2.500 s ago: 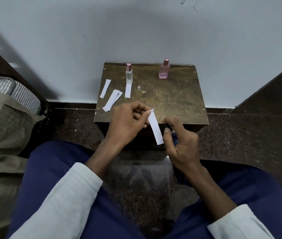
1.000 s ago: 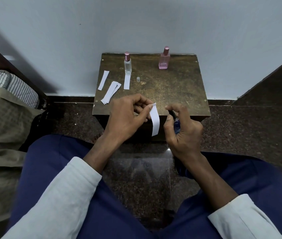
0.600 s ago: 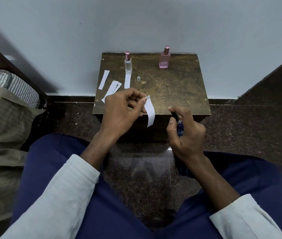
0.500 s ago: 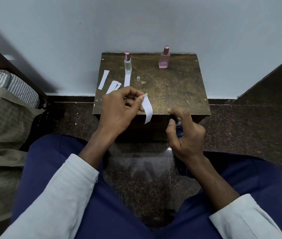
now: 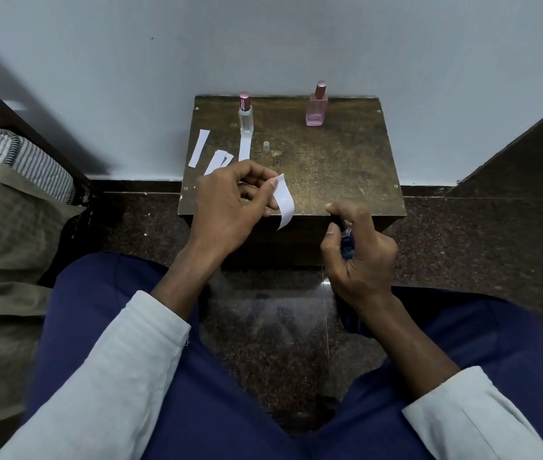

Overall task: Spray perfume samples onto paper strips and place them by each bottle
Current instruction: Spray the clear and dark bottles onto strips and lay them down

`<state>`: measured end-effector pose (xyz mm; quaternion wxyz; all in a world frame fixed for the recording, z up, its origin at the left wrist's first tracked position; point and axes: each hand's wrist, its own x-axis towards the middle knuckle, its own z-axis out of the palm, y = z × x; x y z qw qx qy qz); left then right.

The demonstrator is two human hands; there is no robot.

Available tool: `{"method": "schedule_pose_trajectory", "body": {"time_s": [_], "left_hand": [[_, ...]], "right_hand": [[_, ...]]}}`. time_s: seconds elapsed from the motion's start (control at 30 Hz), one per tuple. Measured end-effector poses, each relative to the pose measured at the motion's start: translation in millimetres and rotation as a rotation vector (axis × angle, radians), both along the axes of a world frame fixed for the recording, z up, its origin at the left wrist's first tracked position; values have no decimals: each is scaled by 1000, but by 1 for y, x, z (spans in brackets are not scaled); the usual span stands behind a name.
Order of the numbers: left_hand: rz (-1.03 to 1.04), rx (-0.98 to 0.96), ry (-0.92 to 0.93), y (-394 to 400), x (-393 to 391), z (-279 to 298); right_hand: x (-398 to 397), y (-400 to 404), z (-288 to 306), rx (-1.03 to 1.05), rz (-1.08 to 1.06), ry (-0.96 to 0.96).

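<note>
Between my left thumb and forefinger, strip (image 5: 284, 201) pinched, curling down, left hand (image 5: 230, 207) over table (image 5: 336, 167) edge, right hand (image 5: 358, 257) lower, apart from strip, fingers wrapped round blue bottle (image 5: 345, 242), forefinger on top.

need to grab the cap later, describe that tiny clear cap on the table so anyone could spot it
On the brown table against the wall, look just right of the clear bottle and its paper strip. The clear cap stands there: a tiny stubby cylinder, far shorter than either bottle.
</note>
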<state>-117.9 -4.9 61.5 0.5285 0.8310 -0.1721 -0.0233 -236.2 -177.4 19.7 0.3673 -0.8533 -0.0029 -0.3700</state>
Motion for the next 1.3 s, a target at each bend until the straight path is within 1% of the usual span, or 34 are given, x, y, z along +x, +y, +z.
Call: {"method": "schedule_pose_trajectory", "body": {"time_s": [0.2, 0.37, 0.43, 0.53, 0.63, 0.87, 1.03, 1.17, 1.3], "left_hand": [[-2, -21, 21, -1, -2, 0], [-14, -28, 43, -3, -1, -2], [-16, -25, 58, -3, 0, -4], [-35, 1, 57, -3, 2, -10], [-66, -7, 104, -5, 5, -18], [-77, -6, 128, -9, 16, -32], [-117, 21, 134, -11, 26, -44], [-135, 23, 183, -15, 37, -51], [-150, 27, 205, -20, 48, -54]], "right_hand": [[1, -2, -3, -29, -26, -12], [1, -1, -3, -19, -23, 29], [3, -1, -2, 26, -25, 91], [8, 0, -3, 147, -9, 226], [15, -2, -6, 230, 5, 331], [32, -9, -12, 344, 21, 431], [48, -16, -17, 343, -45, 427], [70, -24, -21, 313, -76, 440], [105, -35, -24, 181, -62, 406]]}}
